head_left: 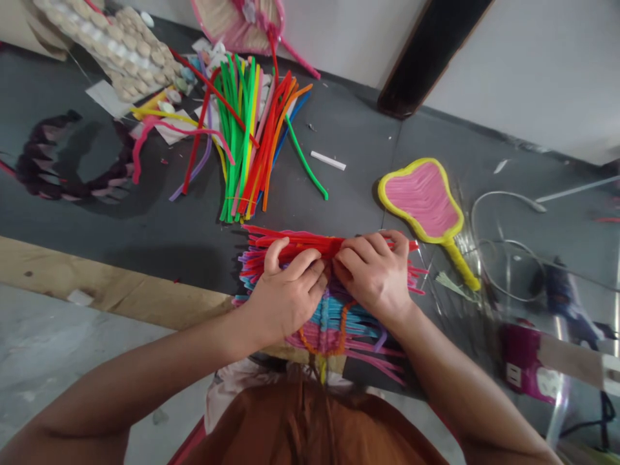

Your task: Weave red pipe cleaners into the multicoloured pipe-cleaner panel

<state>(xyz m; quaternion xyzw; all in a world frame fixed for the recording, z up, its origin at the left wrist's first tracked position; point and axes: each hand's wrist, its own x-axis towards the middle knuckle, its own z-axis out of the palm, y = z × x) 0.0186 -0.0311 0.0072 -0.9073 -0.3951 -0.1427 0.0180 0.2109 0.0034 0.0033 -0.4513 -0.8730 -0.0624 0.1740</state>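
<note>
Red stems (320, 245) lie along the far edge of the striped mat (358, 320), long axis left to right, beneath the left hand (289, 294) and right hand (375, 274), equally near, whose curled fingers apparently pinch them near mid-length.

The left hand (290, 294) and right hand (378, 274) hid the middle of a layered bundle of multicoloured, fuzzy pipe cleaners (363, 321), their fingertips' exact contact out of sight. The frame's top edge cropped a beige panel with a fuzzy pink rim (235, 35) and a black, straight-sided post (433, 51). At right, a magenta-and-white object (520, 358) blurred beyond recognition. A dark scrap (310, 126) on the grey table (159, 223) was too small to identify.
</note>
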